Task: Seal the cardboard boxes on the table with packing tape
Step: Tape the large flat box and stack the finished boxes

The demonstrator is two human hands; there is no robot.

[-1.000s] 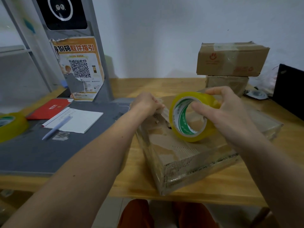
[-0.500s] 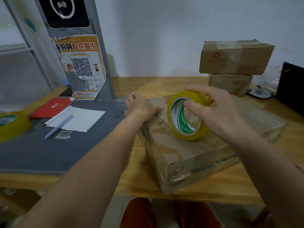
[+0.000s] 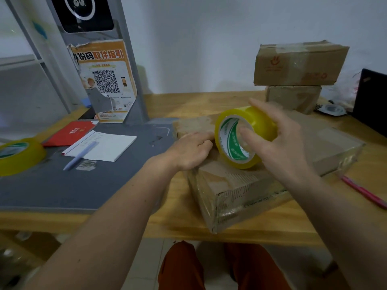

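A flat, worn cardboard box (image 3: 236,185) lies on the wooden table (image 3: 180,222) in front of me, partly wrapped in clear tape. My right hand (image 3: 280,143) grips a yellow roll of packing tape (image 3: 259,124) standing on edge on the box top, thumb inside the green-printed core. My left hand (image 3: 188,149) rests palm down on the box's left top edge, fingers lying flat beside the roll. Two more cardboard boxes are stacked at the back right, the upper box (image 3: 297,63) on the lower box (image 3: 293,99).
A second yellow tape roll (image 3: 18,155) lies at the far left on a grey mat (image 3: 62,185). On the mat are a white notepad (image 3: 109,147) with a pen (image 3: 80,155) and a red booklet (image 3: 71,132). A pink pen (image 3: 364,191) lies at right, a black device (image 3: 372,101) behind it.
My left hand slid down from the box's far left corner onto the near left top edge. My right hand tilted the roll and kept it on the box.
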